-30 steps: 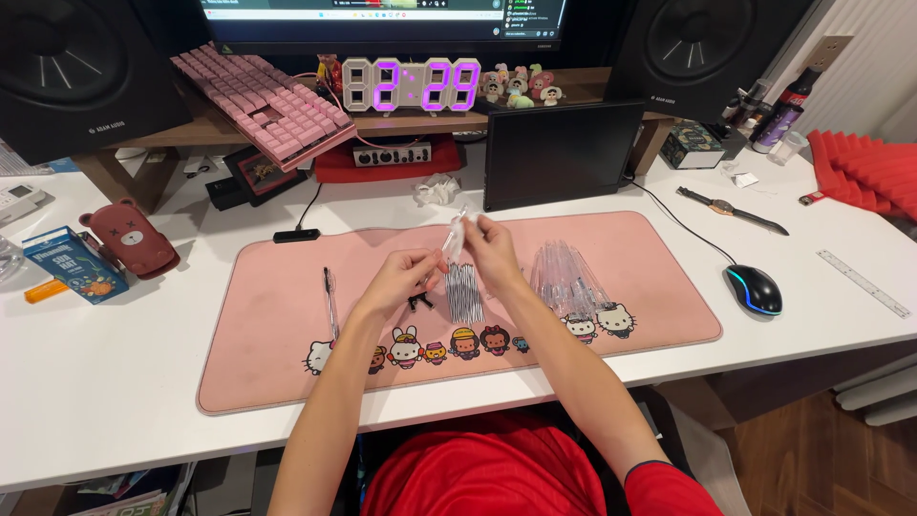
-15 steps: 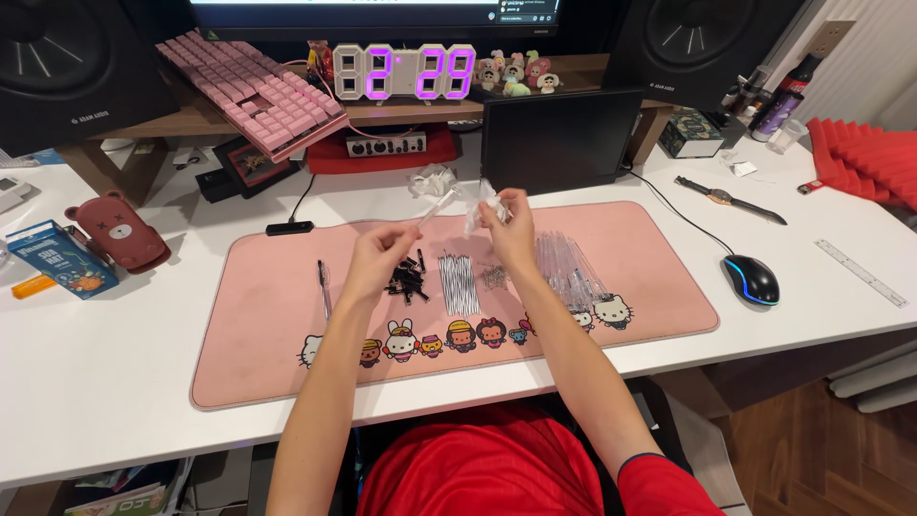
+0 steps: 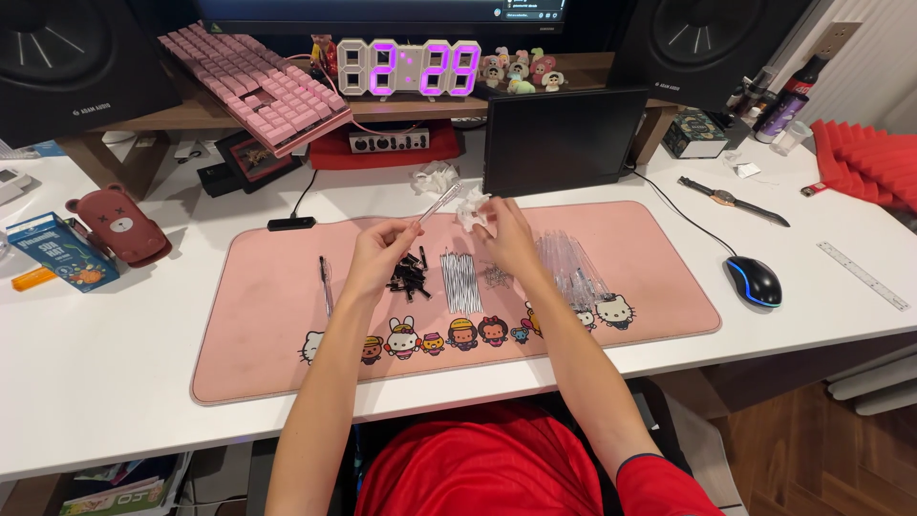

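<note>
My left hand (image 3: pixel 382 250) holds a clear plastic pen barrel (image 3: pixel 437 204) that points up and to the right. My right hand (image 3: pixel 504 234) is closed on a small crumpled clear wrapper (image 3: pixel 471 208) next to the barrel's tip. Both hands hover over a pink desk mat (image 3: pixel 267 315). Under them on the mat lie a heap of small black pen parts (image 3: pixel 409 277), a row of thin white refills (image 3: pixel 460 281), a few small metal springs (image 3: pixel 495 277) and a pile of clear barrels (image 3: pixel 571 268). One assembled pen (image 3: pixel 326 284) lies to the left.
A black tablet or screen (image 3: pixel 559 139) stands behind the mat, with another crumpled wrapper (image 3: pixel 435 176) beside it. A black mouse (image 3: pixel 753 280), a wristwatch (image 3: pixel 734 200) and a ruler (image 3: pixel 863 275) lie at right. A pink keyboard (image 3: pixel 250 84), a digital clock (image 3: pixel 409 67), a red case (image 3: pixel 119 225) and a small carton (image 3: pixel 59 251) sit at left and back.
My hands have moved apart: the left keeps the clear barrel, and the right has pulled the clear wrapper off toward the right. The view has shifted slightly.
</note>
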